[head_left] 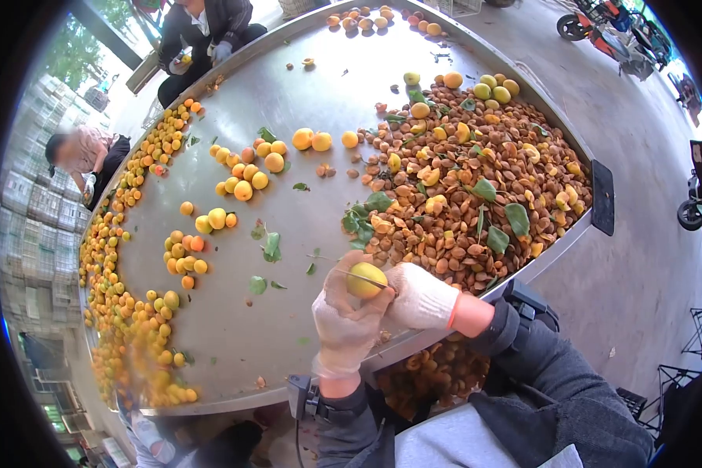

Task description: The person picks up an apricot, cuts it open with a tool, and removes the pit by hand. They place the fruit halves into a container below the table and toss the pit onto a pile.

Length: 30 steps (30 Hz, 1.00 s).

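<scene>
While the left hand [345,321] curls round a yellow-green fruit [368,273] over the metal table [226,327], the right hand [425,297], closed, holds a thin knife [378,284] against it, apparently mid-cut, which calls for steady pressure and fingertips clear of the edge.

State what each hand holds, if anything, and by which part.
The left hand holds a fruit by its left and near sides. The right hand holds a knife by the handle end, hidden in the grip.
</scene>
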Motion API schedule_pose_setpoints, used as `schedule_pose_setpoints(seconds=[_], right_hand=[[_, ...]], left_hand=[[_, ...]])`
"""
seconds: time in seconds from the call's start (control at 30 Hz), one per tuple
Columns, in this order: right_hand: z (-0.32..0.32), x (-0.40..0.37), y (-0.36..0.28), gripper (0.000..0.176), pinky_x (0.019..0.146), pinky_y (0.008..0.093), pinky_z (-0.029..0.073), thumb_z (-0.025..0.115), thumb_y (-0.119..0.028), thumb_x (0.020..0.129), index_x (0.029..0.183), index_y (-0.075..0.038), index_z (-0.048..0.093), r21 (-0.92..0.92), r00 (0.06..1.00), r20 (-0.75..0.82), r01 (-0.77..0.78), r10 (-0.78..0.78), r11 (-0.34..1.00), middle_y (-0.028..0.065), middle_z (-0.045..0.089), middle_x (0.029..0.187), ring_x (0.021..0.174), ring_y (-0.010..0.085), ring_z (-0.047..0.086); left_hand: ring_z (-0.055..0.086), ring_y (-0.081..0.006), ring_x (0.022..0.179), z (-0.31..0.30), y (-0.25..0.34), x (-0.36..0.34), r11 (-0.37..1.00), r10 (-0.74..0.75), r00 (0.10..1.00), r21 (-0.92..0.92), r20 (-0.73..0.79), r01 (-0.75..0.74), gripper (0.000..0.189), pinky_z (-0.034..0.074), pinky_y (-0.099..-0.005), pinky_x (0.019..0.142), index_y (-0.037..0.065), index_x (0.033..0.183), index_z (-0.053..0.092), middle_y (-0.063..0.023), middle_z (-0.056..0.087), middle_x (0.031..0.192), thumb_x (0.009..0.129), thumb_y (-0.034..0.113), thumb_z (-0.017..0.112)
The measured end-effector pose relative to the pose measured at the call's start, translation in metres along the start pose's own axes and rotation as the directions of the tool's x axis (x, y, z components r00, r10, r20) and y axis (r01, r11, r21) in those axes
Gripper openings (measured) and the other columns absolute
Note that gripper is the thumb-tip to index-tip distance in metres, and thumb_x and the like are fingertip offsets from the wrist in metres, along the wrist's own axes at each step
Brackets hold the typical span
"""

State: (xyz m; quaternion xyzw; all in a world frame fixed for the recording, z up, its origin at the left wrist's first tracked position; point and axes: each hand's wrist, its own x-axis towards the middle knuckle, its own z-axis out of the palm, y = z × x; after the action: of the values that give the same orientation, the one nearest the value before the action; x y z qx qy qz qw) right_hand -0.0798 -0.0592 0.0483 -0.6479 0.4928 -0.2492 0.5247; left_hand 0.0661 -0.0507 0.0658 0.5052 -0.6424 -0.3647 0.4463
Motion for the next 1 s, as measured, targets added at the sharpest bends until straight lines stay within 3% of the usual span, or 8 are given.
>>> schedule_pose_setpoints(seconds=[0.13,0.27,0.33,0.43,0.6,0.67,0.73,1.0], right_hand=[[0.0,0.0,-0.015,0.016,0.063,0.0412,0.05,0.064,-0.013,0.072,0.086,-0.006,0.066,-0.322,0.964,-0.225,0.066,-0.144,0.944,0.0168,0.065,0.073,0.071,0.0363,0.065],[0.0,0.001,-0.017,0.017,0.063,0.0431,0.051,0.064,-0.013,0.072,0.087,-0.007,0.065,-0.363,0.951,-0.301,-0.049,-0.067,0.93,0.0158,0.065,0.073,0.072,0.0381,0.064],[-0.006,0.001,-0.019,0.017,0.063,0.043,0.051,0.064,-0.013,0.072,0.087,-0.007,0.065,-0.392,0.965,-0.26,-0.094,-0.012,0.915,0.0157,0.065,0.073,0.072,0.0378,0.064],[-0.017,0.002,-0.016,0.016,0.063,0.0419,0.051,0.063,-0.012,0.072,0.086,-0.005,0.066,-0.253,0.99,-0.118,0.039,-0.071,0.967,0.0161,0.066,0.073,0.071,0.0368,0.065],[-0.023,0.004,-0.013,0.013,0.061,0.0387,0.05,0.059,-0.008,0.073,0.082,-0.002,0.067,0.096,0.967,0.184,-0.195,0.176,0.976,0.0189,0.066,0.072,0.066,0.0349,0.064],[-0.011,0.0,-0.017,0.015,0.062,0.0382,0.051,0.06,-0.008,0.074,0.086,-0.003,0.067,-0.129,0.999,0.027,-0.037,0.041,0.991,0.0185,0.066,0.074,0.067,0.0338,0.064],[0.001,-0.001,-0.018,0.018,0.063,0.0386,0.051,0.06,-0.009,0.074,0.091,-0.004,0.067,-0.331,0.92,-0.342,0.072,-0.191,0.941,0.0182,0.066,0.078,0.069,0.0339,0.064],[-0.026,-0.004,-0.013,0.021,0.067,0.0371,0.051,0.06,-0.01,0.08,0.098,-0.006,0.069,0.153,0.964,0.257,-0.117,0.075,0.981,0.0186,0.067,0.082,0.071,0.0328,0.064]], left_hand=[[0.061,-0.0156,0.094,0.01,0.011,0.0,0.685,-0.269,0.962,-0.692,0.051,0.229,0.067,0.051,-0.0283,0.083,0.0,0.127,0.053,-0.0091,0.063,0.108,0.069,0.01,0.085],[0.062,-0.0166,0.093,0.013,0.002,0.0,0.719,-0.322,0.946,-0.642,0.027,0.264,0.068,0.05,-0.0288,0.084,0.0,0.128,0.054,-0.0087,0.063,0.108,0.069,0.014,0.086],[0.059,-0.0131,0.089,0.012,-0.006,0.002,0.995,0.017,0.99,-0.099,-0.137,-0.031,0.068,0.049,-0.0257,0.081,-0.002,0.127,0.055,-0.0037,0.064,0.099,0.072,0.023,0.085],[0.06,-0.0131,0.088,0.011,-0.002,0.004,0.99,0.086,0.986,0.119,-0.141,-0.069,0.067,0.049,-0.0257,0.081,-0.003,0.124,0.058,-0.0041,0.064,0.099,0.071,0.027,0.086],[0.062,-0.015,0.09,0.008,0.002,0.004,0.999,-0.034,0.994,-0.043,-0.1,0.03,0.062,0.051,-0.0268,0.081,-0.003,0.123,0.058,-0.0077,0.064,0.103,0.071,0.016,0.085],[0.063,-0.0166,0.091,0.005,0.003,0.006,0.975,-0.118,0.989,-0.199,-0.093,0.098,0.058,0.052,-0.0282,0.081,-0.002,0.123,0.057,-0.0099,0.063,0.107,0.072,0.008,0.083],[0.062,-0.0147,0.092,0.006,0.005,0.007,0.625,-0.385,0.923,-0.736,0.002,0.262,0.058,0.052,-0.0267,0.081,-0.003,0.125,0.053,-0.0105,0.063,0.107,0.074,0.002,0.079],[0.062,-0.015,0.095,0.005,0.003,-0.002,0.926,-0.165,0.986,-0.341,0.027,0.164,0.054,0.052,-0.0279,0.083,-0.003,0.126,0.052,-0.0098,0.063,0.108,0.077,-0.004,0.073]])
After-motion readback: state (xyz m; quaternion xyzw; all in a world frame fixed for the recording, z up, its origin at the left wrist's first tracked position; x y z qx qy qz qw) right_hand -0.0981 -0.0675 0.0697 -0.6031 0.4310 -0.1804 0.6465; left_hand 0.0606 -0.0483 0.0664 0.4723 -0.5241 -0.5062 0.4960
